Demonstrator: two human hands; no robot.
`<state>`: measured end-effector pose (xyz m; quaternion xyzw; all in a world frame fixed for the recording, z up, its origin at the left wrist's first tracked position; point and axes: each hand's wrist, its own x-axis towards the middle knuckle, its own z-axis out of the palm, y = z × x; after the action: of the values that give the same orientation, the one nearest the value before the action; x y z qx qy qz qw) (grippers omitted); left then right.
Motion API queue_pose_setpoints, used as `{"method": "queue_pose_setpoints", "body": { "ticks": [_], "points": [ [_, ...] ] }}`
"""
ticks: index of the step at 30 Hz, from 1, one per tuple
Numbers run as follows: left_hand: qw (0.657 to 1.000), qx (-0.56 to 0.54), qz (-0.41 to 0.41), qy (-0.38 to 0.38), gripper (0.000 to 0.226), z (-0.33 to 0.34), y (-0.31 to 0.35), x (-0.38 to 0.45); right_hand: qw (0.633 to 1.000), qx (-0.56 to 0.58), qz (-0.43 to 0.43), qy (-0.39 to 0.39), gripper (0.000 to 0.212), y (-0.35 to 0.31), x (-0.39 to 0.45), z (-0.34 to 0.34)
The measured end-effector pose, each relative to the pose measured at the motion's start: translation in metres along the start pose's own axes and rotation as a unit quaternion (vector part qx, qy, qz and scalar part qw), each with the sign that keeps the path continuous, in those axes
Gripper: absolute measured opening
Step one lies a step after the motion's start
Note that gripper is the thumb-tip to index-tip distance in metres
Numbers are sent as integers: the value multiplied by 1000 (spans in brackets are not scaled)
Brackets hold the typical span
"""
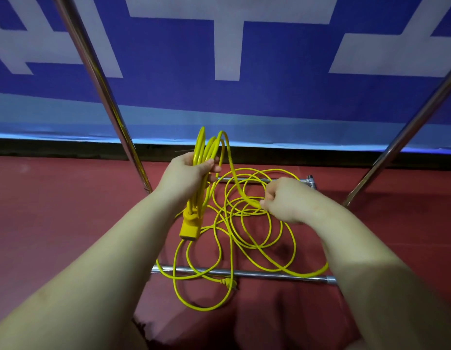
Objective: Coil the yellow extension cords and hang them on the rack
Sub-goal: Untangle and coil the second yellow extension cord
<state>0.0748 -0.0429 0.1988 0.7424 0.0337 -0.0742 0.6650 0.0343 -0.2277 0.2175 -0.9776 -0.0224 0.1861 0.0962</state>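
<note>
My left hand [187,173] grips a bundle of several loops of the yellow extension cord [209,147], held upright. The cord's yellow socket block [189,227] hangs below that hand. From the top of the bundle one strand runs down to my right hand [285,198], which pinches it. Loose cord [257,238] lies in tangled loops on the red floor, draped over the rack's lower bars. The yellow plug [229,282] rests against the near bar.
The chrome rack has a near base bar [270,274], a far base bar [305,180], and two slanted uprights, one left [103,89] and one right [406,132]. A blue and white banner [270,59] covers the wall behind. Red floor [55,210] surrounds the rack.
</note>
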Motion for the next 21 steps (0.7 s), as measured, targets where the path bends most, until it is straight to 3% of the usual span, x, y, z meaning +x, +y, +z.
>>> {"method": "queue_pose_setpoints", "body": {
  "ticks": [2, 4, 6, 9, 14, 18, 21],
  "points": [
    [1000, -7, -2, -9, 15, 2, -1, 0, 995, 31, -61, -71, 26, -2, -3, -1],
    [1000, -16, -9, -22, 15, 4, -4, 0, 983, 118, -108, -92, 28, -2, -5, -3],
    [998, -19, -19, -50, 14, 7, -6, -2, 972, 187, -131, -57, 34, -1, -3, -5],
    [991, -25, -33, -123, 13, 14, -5, -8, 959, 249, -125, 55, 37, 4, 2, -8],
    [967, -75, -62, -235, 16, 24, 1, -18, 942, 244, -83, 214, 37, 16, 9, -8],
    [958, -53, -61, -275, 11, 33, 4, -26, 931, 273, -31, 241, 39, 20, 10, -7],
    [962, -73, -57, -257, 11, 32, 5, -24, 937, 247, -9, 245, 43, 23, 7, -7]
  ]
}}
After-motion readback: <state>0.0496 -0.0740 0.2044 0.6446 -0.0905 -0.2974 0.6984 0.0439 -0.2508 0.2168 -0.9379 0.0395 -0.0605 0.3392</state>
